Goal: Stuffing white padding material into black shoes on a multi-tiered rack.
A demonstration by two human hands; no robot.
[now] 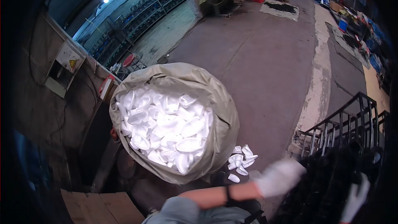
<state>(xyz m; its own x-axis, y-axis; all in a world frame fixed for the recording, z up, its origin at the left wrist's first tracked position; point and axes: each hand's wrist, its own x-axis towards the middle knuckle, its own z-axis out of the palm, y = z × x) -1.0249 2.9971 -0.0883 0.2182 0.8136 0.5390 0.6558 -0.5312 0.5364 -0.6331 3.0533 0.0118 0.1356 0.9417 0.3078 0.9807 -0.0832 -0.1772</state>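
A white glove covers my left hand point(280, 178), which is smeared by motion; its fingers do not show clearly. It lies between a few loose white pieces on the floor and a dark rack point(360, 114). My right hand point(355, 199), also gloved in white, is beside the rack's dark contents point(321, 180) at the lower right, fingers stretched apart and nothing visible in them. To the left of my hands stands a large beige cloth sack point(222, 120) with a rolled rim, full of glossy white hollow, boat-shaped pieces point(166, 128).
Several similar white pieces point(238, 161) lie on the floor by the sack. A brown board point(99, 207) is at the lower left, and an electrical box point(66, 66) hangs on the left wall. Beyond are a red stool point(129, 60) and a mat with black material point(282, 9).
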